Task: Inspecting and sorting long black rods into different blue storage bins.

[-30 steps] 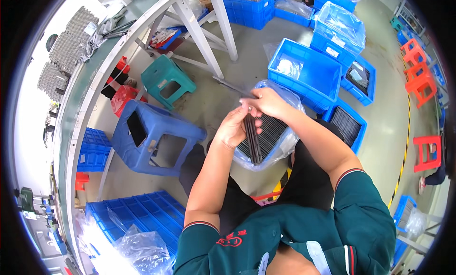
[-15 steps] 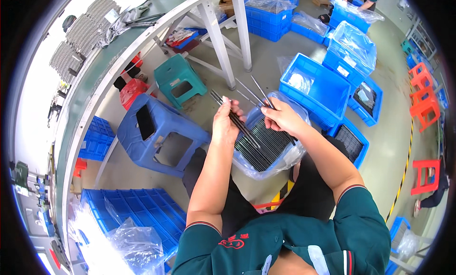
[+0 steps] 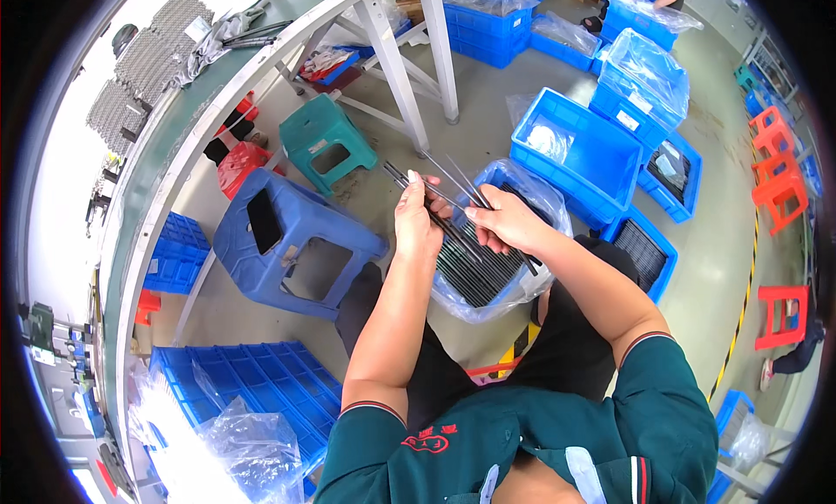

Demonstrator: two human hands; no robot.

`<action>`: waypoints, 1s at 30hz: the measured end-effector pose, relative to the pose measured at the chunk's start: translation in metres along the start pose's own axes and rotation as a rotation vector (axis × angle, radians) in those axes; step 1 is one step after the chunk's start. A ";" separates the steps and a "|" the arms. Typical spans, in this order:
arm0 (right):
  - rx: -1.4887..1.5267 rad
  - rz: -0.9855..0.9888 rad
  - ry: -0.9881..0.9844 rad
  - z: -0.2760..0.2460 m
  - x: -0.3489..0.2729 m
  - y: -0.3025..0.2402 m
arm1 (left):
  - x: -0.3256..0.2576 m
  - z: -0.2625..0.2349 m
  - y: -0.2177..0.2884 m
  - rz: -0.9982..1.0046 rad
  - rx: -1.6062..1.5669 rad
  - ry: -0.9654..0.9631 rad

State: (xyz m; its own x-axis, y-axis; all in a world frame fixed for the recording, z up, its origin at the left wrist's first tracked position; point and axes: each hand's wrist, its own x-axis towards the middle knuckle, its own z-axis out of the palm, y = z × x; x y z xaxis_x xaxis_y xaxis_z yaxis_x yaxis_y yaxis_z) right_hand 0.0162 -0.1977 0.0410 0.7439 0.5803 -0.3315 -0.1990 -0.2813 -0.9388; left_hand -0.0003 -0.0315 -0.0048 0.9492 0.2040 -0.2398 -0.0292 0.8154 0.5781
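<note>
Both hands now lifting | left hand [image 3: 416,221], right hand [image 3: 505,225] gripping thin dark rods [image 3: 435,186] | I'm fanning them above lined bin [image 3: 488,269]

Both your bare forearms reach forward, converging. Your left hand [image 3: 416,221] is up, back toward you, fingers curled in a pinch at its far tip. Your right hand [image 3: 505,225] sits just beside that pinch, wrist bent inward, fingers closed and pointing left.
</note>
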 end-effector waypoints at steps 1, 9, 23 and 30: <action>0.010 0.004 -0.011 -0.001 0.001 0.000 | 0.000 0.001 -0.001 0.024 0.003 -0.001; 0.036 0.035 -0.015 -0.005 0.003 -0.004 | 0.001 0.003 0.002 -0.021 0.049 -0.020; 0.036 -0.081 0.277 -0.005 0.015 -0.004 | -0.007 0.014 -0.022 0.003 0.230 -0.033; 0.439 -0.031 -0.002 -0.020 0.029 0.003 | -0.016 0.007 -0.025 -0.299 0.318 -0.245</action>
State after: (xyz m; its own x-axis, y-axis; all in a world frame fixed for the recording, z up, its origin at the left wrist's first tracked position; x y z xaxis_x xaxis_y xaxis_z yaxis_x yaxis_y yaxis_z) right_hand 0.0497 -0.1966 0.0303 0.7523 0.5852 -0.3025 -0.4296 0.0877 -0.8988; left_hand -0.0124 -0.0591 -0.0095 0.9482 -0.1780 -0.2633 0.3164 0.6056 0.7301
